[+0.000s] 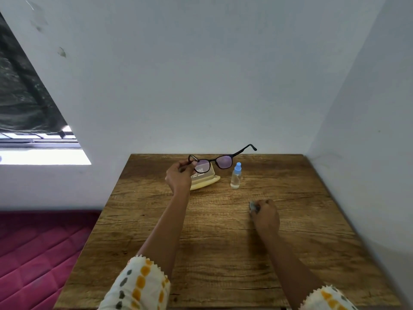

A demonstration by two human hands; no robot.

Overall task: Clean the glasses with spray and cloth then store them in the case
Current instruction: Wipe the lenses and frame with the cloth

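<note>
Black-framed glasses: raised above far table edge, temples unfolded, pinched at one temple by left hand. Pale yellow case: directly beneath, open, partly hidden by that hand; lid print too blurred to read. Clear spray bottle, blue cap: upright just beside case. Right hand: closed around grey cloth, resting on wooden table. Red quilted surface at left.

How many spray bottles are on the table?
1. The spray bottle, clear with a blue cap, stands upright on the wooden table, just right of the yellow case and below the glasses. No other bottle shows.
</note>
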